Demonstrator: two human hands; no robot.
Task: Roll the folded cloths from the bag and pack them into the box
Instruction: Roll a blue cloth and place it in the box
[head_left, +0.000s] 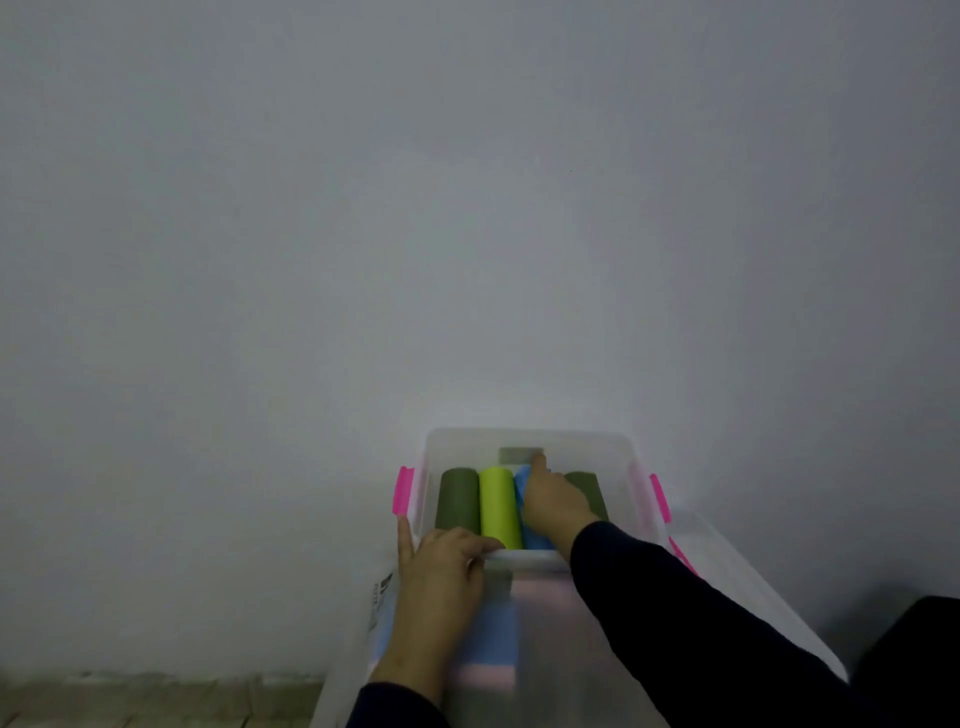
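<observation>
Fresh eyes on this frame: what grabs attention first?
The lime-green roll pops first, lying in the clear box low in the frame against a blank grey wall. It sits between a dark olive roll on its left and a blue roll under the right hand. The box's pink latches stand out too; the left hand rests on the near rim.

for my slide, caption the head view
Right hand presses blue roll into clear box; left hand steadies its rim.
</observation>
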